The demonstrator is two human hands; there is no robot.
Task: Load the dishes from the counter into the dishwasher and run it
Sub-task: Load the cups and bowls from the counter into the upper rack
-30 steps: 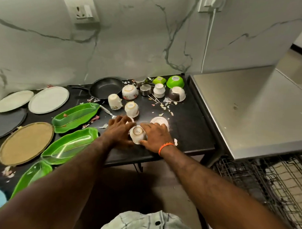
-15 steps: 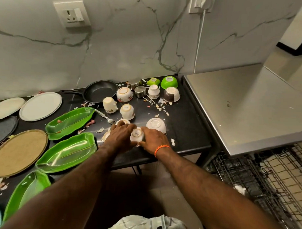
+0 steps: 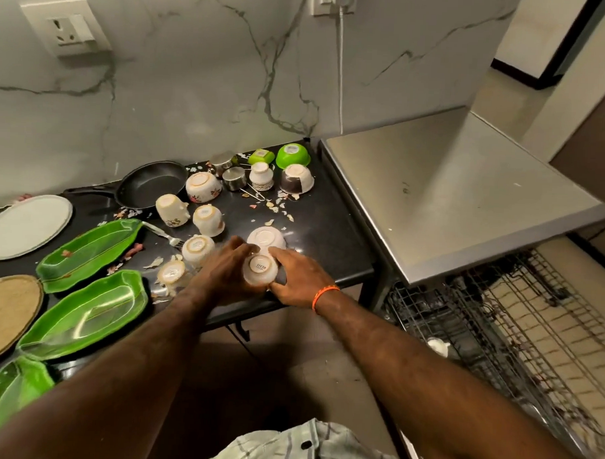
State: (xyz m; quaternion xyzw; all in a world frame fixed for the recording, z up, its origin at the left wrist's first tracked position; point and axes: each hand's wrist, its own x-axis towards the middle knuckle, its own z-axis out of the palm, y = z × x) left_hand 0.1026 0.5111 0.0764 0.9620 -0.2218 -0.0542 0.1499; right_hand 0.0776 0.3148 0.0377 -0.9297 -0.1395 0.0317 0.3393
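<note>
Both hands are wrapped around one upturned white cup (image 3: 260, 269), left hand (image 3: 224, 274) and right hand (image 3: 301, 277) curled on either side of it. Compared to a second ago the cup looks lifted and tipped toward the counter's front edge instead of sitting flat, so I'd say it's headed for the dishwasher rack (image 3: 496, 325), pulled out low on the right. The counter (image 3: 328, 237) ends right there. Other cups (image 3: 197, 248) sit just left, a bowl (image 3: 266, 238) just behind, and there's open floor below.
</note>
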